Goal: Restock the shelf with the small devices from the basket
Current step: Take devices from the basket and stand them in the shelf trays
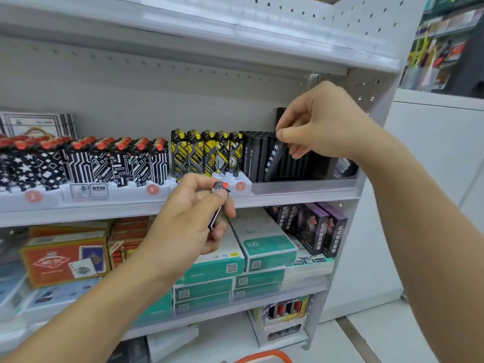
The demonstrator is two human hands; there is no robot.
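My left hand (pixel 191 218) grips a slim black-and-white lighter with a red button (pixel 217 203) in front of the shelf edge (pixel 131 208). My right hand (pixel 322 121) pinches the top of a tilted black device (pixel 273 161), which leans among other black devices (pixel 254 155) in a black tray at the right end of the shelf. Rows of black-and-white lighters with red tops (pixel 104 163) and yellow-and-black lighters (pixel 204 153) stand to the left. The orange rim of the basket (pixel 264 357) shows at the bottom edge.
An upper shelf (pixel 209 35) overhangs the row. Below are red card boxes (pixel 65 258), teal boxes (pixel 264 244) and purple-black packs (pixel 314 229). The shelf's perforated side panel (pixel 372 95) stands at the right, with white floor beyond.
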